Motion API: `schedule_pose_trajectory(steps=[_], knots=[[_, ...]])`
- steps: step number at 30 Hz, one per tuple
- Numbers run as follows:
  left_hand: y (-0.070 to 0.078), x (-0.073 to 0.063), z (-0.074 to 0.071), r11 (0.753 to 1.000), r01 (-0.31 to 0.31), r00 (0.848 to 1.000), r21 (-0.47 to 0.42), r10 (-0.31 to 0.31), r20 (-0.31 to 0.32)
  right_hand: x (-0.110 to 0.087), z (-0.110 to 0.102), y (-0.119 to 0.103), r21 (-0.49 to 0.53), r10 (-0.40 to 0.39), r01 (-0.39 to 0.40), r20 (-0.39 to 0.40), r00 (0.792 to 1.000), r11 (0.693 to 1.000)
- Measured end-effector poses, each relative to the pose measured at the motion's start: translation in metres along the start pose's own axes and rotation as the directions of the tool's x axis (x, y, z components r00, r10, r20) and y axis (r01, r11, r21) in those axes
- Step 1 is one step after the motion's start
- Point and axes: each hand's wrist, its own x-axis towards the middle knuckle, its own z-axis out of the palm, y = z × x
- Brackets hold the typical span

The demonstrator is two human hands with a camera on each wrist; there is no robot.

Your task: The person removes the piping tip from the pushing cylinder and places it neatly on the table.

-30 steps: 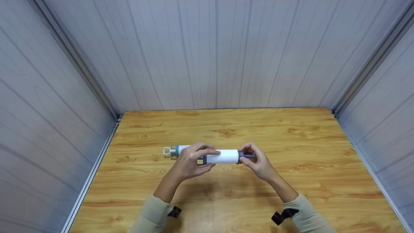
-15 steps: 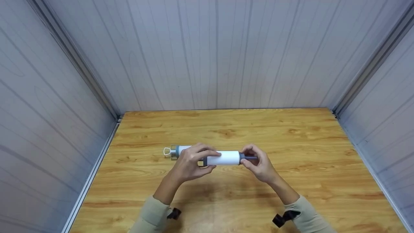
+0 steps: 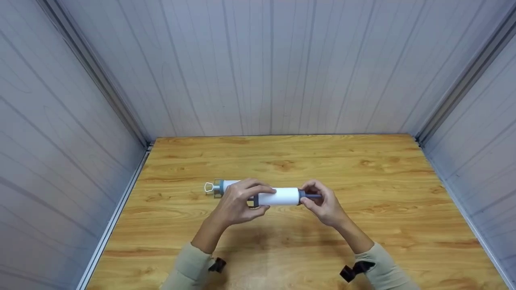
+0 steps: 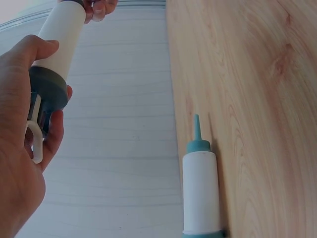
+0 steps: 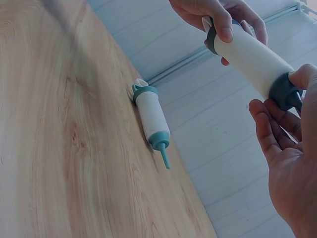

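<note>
A white syringe-like tube (image 3: 286,196) with dark blue-grey ends is held level above the table. My left hand (image 3: 238,203) grips its rear end, thumb and fingers around the barrel beside the dark collar. From that end a white loop handle (image 4: 35,141) sticks out under the palm in the left wrist view. My right hand (image 3: 327,207) pinches the dark nozzle cap (image 5: 283,91), its thin spout running between thumb and fingers. A second such syringe (image 5: 152,115), with teal ends, lies on the table behind the left hand, which partly hides it in the head view.
The wood-grain table (image 3: 387,181) meets a pale panel wall (image 3: 278,80) at the back. More panels with metal edging stand at the left and right. Black camera mounts (image 3: 217,265) sit at both wrists.
Both hands and the dark-ended syringe have shifted very slightly down and right in the head view since a second ago. The grips look the same, and the teal-ended syringe stays put.
</note>
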Motion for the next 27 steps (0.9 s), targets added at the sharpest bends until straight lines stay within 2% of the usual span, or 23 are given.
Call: schedule_pose_trajectory(steps=[9,18,22,27], knots=[[0.0006,0.0020,-0.0015,0.999,0.019,0.999,-0.035,-0.018,0.029,0.0007,-0.0008,-0.0021,-0.023,0.002,-0.002,-0.009,1.000,1.000],[0.0020,0.0006,-0.0006,0.989,0.101,0.994,-0.111,-0.095,0.060,0.0004,-0.0010,-0.0017,-0.034,-0.080,0.081,0.010,0.997,0.996],[0.0034,0.0012,-0.0001,0.992,0.088,0.996,-0.094,-0.084,0.042,-0.0005,-0.0008,-0.0017,-0.051,-0.079,0.080,0.018,0.997,0.995],[0.0026,0.0010,0.0016,0.998,0.041,0.999,-0.048,-0.041,0.012,-0.0006,0.0006,-0.0029,-0.097,-0.008,0.006,-0.015,1.000,0.995]])
